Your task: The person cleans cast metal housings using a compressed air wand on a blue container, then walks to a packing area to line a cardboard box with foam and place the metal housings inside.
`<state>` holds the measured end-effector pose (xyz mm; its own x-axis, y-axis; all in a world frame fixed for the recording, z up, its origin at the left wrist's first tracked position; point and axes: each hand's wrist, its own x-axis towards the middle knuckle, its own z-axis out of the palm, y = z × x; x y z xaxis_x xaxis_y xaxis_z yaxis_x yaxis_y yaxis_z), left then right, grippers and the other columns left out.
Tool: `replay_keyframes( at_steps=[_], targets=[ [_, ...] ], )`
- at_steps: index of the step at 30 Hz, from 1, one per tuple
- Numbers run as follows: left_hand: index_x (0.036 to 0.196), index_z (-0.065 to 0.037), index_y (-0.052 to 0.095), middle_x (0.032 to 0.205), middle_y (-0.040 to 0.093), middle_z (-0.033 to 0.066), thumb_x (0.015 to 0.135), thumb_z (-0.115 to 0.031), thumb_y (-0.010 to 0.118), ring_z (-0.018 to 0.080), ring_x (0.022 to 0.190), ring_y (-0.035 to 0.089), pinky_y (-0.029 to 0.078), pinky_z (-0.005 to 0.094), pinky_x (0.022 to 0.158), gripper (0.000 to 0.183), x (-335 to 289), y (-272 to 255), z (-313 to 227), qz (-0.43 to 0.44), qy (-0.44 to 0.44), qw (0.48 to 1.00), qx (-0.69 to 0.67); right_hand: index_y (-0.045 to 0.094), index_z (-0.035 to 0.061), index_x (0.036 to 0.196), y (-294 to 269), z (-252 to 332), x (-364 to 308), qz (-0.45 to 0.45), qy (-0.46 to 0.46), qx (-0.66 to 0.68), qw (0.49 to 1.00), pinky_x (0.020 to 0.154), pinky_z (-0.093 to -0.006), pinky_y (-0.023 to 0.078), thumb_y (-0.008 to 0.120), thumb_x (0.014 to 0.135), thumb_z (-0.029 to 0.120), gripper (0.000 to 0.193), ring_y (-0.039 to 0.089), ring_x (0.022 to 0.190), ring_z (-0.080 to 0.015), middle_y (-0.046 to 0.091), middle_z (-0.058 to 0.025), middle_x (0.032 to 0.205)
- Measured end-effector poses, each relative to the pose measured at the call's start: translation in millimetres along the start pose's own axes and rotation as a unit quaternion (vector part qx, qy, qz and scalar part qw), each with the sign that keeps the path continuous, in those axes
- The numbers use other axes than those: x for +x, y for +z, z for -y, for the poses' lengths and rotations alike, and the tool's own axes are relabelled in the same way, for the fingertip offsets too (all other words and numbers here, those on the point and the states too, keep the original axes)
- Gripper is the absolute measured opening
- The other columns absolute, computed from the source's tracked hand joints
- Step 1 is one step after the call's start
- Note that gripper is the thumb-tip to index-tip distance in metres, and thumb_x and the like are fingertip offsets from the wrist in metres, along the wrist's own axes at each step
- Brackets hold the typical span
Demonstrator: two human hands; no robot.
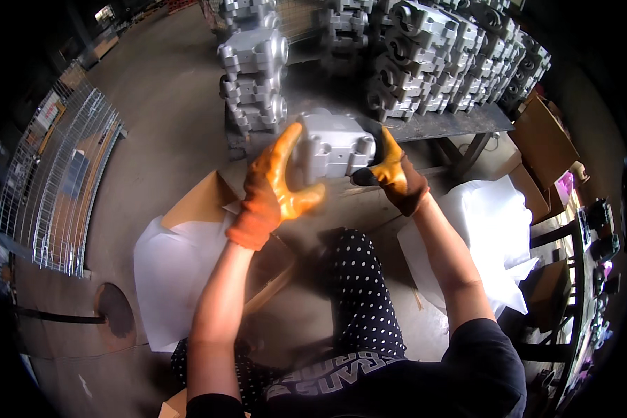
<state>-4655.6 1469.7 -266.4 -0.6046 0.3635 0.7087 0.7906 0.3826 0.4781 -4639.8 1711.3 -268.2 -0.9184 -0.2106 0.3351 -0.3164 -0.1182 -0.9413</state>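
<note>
Between my two hands is a grey metal casting (338, 148), a blocky housing with rounded corner bosses, slightly blurred. My left hand (275, 184), in an orange and yellow coated work glove, grips its left side with the fingers up along it and the thumb spread below. My right hand (397, 173), gloved in the same kind, grips the right side; its thumb tip looks dark. The casting is held up in front of the near edge of a dark table (439, 129).
Stacked grey castings (254, 76) stand at the table's left, and several more stacks (432, 59) at its right. A carton (198, 202) with white lining sits left of my legs, white sheeting (484, 237) at right. A wire cage (56, 181) stands far left, a black rack (571, 299) far right.
</note>
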Motion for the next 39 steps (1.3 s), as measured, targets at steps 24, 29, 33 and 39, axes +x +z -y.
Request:
replay_keyframes(
  at_steps=[24, 29, 33, 39],
  targets=[
    [0.126, -0.003, 0.048, 0.112, 0.057, 0.0053, 0.082, -0.02, 0.066, 0.0166, 0.107, 0.053, 0.042, 0.0334, 0.096, 0.05, -163, -135, -1, -0.274, -0.343, 0.739, -0.511, 0.027, 0.0083, 0.143, 158, -42, 20, 0.339, 0.224, 0.187, 0.894, 0.098, -0.0346, 0.045, 0.059, 0.09, 0.012, 0.062, 0.05, 0.119, -0.0212, 0.039, -0.0105, 0.141],
    [0.125, -0.006, 0.048, 0.115, 0.055, 0.0058, 0.081, -0.027, 0.069, 0.0175, 0.106, 0.054, 0.045, 0.034, 0.09, 0.054, -186, -141, 1, -0.338, -0.456, 0.741, -0.36, 0.043, 0.0126, 0.136, 247, -77, 8, 0.385, 0.039, 0.065, 0.92, 0.107, -0.0348, 0.032, 0.057, 0.084, 0.02, 0.054, 0.042, 0.126, -0.0256, 0.042, -0.0074, 0.14],
    [0.126, -0.01, 0.048, 0.115, 0.055, 0.005, 0.081, -0.038, 0.07, 0.0181, 0.109, 0.053, 0.048, 0.0387, 0.084, 0.057, -220, -164, 31, -0.315, -0.541, 0.672, -0.396, 0.046, 0.0124, 0.133, 274, -164, 19, 0.397, 0.091, 0.104, 0.907, 0.11, -0.0378, 0.028, 0.063, 0.078, 0.029, 0.06, 0.039, 0.128, -0.0262, 0.044, -0.0068, 0.137],
    [0.125, -0.012, 0.051, 0.118, 0.054, 0.0085, 0.076, -0.057, 0.065, 0.0279, 0.109, 0.053, 0.041, 0.0454, 0.093, 0.068, -314, -190, 122, -0.389, -0.54, 0.744, 0.046, 0.042, 0.0108, 0.135, 310, -247, 19, 0.312, 0.391, 0.388, 0.774, 0.107, -0.0404, 0.03, 0.055, 0.088, 0.031, 0.053, 0.041, 0.126, -0.0237, 0.046, -0.0068, 0.137]
  ],
)
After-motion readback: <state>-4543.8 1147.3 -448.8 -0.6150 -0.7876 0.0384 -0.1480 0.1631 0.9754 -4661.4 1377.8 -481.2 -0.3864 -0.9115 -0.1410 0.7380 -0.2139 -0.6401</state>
